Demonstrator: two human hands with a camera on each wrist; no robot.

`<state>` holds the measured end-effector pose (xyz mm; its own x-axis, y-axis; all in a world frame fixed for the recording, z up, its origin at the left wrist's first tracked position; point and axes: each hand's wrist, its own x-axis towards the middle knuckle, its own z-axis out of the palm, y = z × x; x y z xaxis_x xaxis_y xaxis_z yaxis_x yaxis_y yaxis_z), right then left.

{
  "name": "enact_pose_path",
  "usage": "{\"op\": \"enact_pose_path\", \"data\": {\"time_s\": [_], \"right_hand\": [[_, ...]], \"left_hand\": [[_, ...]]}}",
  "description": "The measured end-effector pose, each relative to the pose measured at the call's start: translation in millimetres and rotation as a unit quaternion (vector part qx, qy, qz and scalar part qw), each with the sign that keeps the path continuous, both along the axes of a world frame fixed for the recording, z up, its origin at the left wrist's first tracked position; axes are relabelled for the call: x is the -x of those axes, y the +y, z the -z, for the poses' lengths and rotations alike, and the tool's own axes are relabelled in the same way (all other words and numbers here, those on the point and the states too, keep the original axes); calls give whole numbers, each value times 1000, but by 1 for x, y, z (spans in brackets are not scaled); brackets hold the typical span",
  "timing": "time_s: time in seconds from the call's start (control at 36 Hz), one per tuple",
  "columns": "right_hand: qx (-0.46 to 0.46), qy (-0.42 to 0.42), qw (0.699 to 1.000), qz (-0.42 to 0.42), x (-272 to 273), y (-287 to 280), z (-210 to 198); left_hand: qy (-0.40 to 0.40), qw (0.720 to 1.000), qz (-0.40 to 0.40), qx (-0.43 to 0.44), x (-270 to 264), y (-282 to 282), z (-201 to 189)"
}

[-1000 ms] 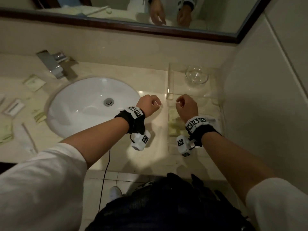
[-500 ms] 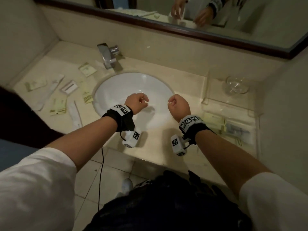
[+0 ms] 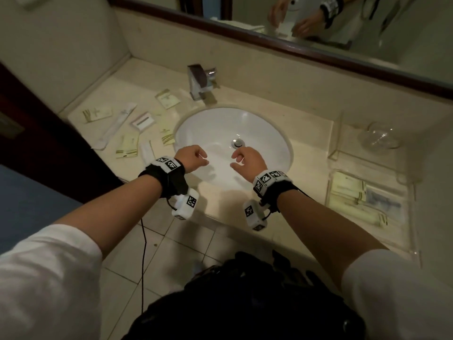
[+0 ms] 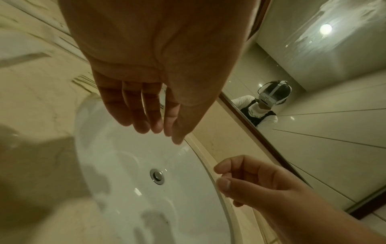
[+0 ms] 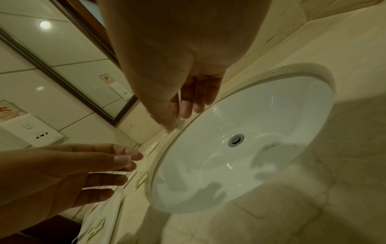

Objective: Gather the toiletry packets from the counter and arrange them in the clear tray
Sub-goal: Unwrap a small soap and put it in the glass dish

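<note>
Packets [image 3: 126, 147] lie scattered left of the sink [image 3: 257, 133], some already in the tray [image 3: 407, 217] on its right, while my hands [image 3: 193, 158] [image 3: 247, 160] hover empty and loose above it, so reaching left comes next.

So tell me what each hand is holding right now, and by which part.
Nothing is held. The left hand and the right hand hang above the sink with loosely bent fingers, empty in both wrist views.
</note>
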<state>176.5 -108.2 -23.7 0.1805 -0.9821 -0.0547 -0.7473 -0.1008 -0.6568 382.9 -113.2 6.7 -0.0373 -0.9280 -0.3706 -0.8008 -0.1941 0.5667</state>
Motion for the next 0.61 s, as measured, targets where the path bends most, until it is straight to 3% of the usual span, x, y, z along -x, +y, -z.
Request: {"op": "enact_pose_path", "data": {"time_s": [0.33, 0.61], "right_hand": [[-100, 54, 992, -59, -52, 14, 20], [-142, 111, 979, -92, -94, 15, 31]], "left_hand": [[9, 996, -5, -87, -60, 21, 24], [-2, 997, -22, -75, -97, 30, 35]]}}
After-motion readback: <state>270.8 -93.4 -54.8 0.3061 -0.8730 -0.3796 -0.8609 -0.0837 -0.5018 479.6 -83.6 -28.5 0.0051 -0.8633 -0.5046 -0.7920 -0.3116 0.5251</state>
